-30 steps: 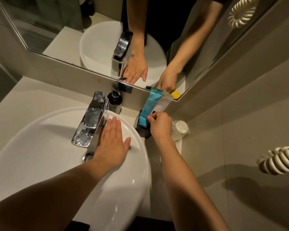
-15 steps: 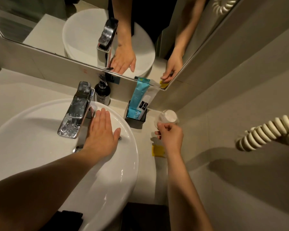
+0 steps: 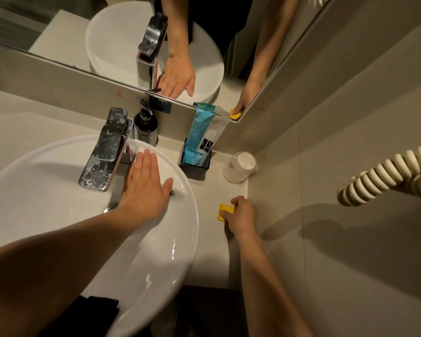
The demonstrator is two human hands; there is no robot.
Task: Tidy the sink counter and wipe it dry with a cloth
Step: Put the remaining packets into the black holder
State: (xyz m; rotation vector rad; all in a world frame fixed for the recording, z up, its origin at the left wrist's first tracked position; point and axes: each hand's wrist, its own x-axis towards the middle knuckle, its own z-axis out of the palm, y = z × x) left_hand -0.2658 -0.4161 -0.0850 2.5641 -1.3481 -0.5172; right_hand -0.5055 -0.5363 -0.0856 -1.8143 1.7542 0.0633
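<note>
My left hand (image 3: pixel 145 188) lies flat, fingers together, on the back rim of the white basin (image 3: pixel 180 239), right of the chrome tap (image 3: pixel 107 149). My right hand (image 3: pixel 241 215) is curled over a small yellow packet (image 3: pixel 225 210) lying on the beige counter (image 3: pixel 212 251) beside the basin; its fingers pinch the packet's right edge. A black holder (image 3: pixel 195 167) behind it carries a blue tube (image 3: pixel 199 127) and a white sachet (image 3: pixel 208 147). An upturned wrapped cup (image 3: pixel 240 166) stands in the counter's back right corner. No cloth is in view.
A dark pump bottle (image 3: pixel 146 127) stands behind the tap against the mirror (image 3: pixel 83 32). A coiled cream cord (image 3: pixel 387 173) hangs from the tiled wall (image 3: pixel 350 105) on the right. Something black (image 3: pixel 97 310) lies at the basin's near edge.
My right hand left the blue tube in the holder, passed the cup, and came down toward me onto the yellow packet. My left hand stayed on the basin rim.
</note>
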